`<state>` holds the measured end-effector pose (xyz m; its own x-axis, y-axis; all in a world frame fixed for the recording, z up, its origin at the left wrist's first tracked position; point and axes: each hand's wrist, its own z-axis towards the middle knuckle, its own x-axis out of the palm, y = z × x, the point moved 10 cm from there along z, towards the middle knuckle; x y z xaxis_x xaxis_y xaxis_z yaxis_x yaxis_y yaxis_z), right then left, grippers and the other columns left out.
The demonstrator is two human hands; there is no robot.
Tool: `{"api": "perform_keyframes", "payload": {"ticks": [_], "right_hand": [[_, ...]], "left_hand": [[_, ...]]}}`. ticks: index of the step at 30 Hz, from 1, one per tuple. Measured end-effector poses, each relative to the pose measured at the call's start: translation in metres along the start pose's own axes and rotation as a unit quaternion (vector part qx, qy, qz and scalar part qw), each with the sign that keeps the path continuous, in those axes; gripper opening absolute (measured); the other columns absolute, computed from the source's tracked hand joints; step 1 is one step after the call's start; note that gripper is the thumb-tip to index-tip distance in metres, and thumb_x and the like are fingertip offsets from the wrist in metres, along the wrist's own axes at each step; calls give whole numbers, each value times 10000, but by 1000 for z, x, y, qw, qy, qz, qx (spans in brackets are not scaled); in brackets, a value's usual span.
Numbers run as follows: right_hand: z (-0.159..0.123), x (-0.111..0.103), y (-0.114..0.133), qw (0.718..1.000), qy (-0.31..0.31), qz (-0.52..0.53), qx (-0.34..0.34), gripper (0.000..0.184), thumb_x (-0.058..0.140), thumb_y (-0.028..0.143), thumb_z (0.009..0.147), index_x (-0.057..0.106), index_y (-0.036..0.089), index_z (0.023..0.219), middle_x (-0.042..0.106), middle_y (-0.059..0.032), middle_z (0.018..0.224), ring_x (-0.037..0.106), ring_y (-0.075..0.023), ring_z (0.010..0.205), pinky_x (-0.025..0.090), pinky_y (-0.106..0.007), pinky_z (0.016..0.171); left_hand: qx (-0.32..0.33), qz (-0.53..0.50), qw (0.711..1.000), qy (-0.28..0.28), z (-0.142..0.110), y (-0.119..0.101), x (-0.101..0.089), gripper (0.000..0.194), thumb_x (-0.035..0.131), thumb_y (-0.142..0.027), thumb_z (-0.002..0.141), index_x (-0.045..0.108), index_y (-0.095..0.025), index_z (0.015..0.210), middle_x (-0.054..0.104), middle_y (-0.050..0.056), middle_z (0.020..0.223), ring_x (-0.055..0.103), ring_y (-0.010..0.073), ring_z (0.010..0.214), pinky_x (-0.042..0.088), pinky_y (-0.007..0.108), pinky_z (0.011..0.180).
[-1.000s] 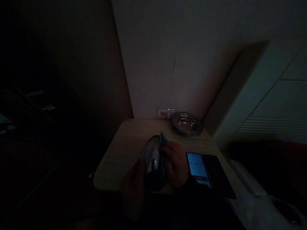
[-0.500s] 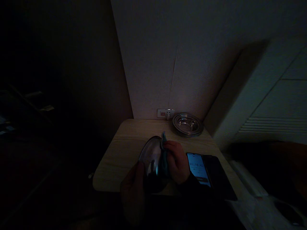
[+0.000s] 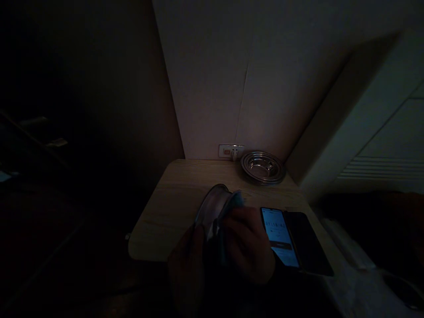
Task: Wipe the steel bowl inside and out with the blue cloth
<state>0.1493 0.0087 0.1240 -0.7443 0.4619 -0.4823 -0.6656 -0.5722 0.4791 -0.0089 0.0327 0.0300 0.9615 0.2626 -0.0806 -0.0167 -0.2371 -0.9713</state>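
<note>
A shiny metal bowl [image 3: 212, 205] is tilted on edge above the near side of the small wooden table [image 3: 165, 207]. My left hand [image 3: 187, 256] grips its left rim, thumb on the near face. My right hand [image 3: 248, 240], a little blurred, is closed on a blue-green cloth [image 3: 234, 202] that lies against the bowl's right side. The lower part of the bowl is lost in darkness and behind my right hand.
Nested metal bowls [image 3: 263, 168] stand at the table's back right, near a wall socket [image 3: 231, 151]. A lit phone [image 3: 280, 236] in an open dark case [image 3: 309, 240] lies right of my right hand. The room is very dim.
My right hand and the cloth have shifted slightly right and nearer to me along the bowl. The bowl has turned a little, and the view has shifted slightly.
</note>
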Motion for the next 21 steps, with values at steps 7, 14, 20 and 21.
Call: {"api": "perform_keyframes", "payload": {"ticks": [7, 14, 20, 21], "right_hand": [[-2, -1, 7, 998, 8, -26, -61, 256, 498, 132, 841, 588, 202, 1071, 598, -71, 934, 553, -198, 879, 503, -334, 724], [1, -8, 6, 998, 6, -33, -52, 277, 503, 140, 843, 590, 208, 1097, 602, -79, 929, 568, -201, 865, 515, -328, 711], [1, -9, 14, 996, 30, -28, -85, 270, 505, 149, 845, 594, 184, 1097, 609, -86, 920, 559, -203, 857, 509, -328, 700], [1, -10, 15, 995, 30, -36, -83, 269, 500, 152, 849, 595, 188, 1098, 608, -85, 923, 558, -204, 858, 508, -331, 702]], "left_hand": [[-2, 22, 1000, -21, -1, -1, -1, 407, 545, -519, 732, 714, -174, 868, 726, 56, 853, 650, 233, 825, 498, 292, 726], [-5, 29, 999, -19, -5, 1, 2, 394, 549, -505, 737, 712, -178, 886, 723, 56, 900, 645, 237, 863, 490, 294, 753], [24, 47, 998, -23, -8, -7, 4, 388, 544, -495, 743, 720, -182, 892, 724, 58, 912, 645, 245, 886, 489, 303, 783], [24, 51, 998, -19, -9, -7, 5, 397, 535, -500, 747, 719, -183, 898, 724, 59, 915, 645, 246, 886, 489, 307, 786]]}}
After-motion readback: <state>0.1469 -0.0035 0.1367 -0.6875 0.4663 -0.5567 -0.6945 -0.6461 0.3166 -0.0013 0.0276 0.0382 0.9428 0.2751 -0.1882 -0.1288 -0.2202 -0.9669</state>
